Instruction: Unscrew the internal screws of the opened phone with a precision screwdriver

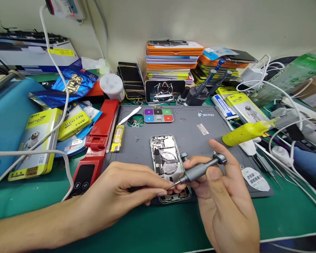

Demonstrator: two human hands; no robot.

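Opened phone (166, 158) lies face down, back off, insides showing, on the grey work mat (200, 133), roughly mat centre, near its front edge. Right hand (223, 196) curled closed around a grey metal screwdriver (200, 168), thumb and fingers pinching the barrel, cap end up-right of the phone, tip angled down-left to the phone's lower half. Left hand (123, 186) comes in from left of the phone, fingers pinched together at the screwdriver tip, over the phone's lower edge; whether it grips anything tiny, cannot tell. Behind the phone on the mat: colour-square parts tray (158, 115). Left of the phone, at mat edge: yellow lighter (117, 138), then red tool (96, 154). Right of the phone: yellow bottle (246, 131) lying tilted. Far behind the phone, by the wall: stack of orange boxes (173, 58). Yellow battery packs (38, 140) well left of the phone.
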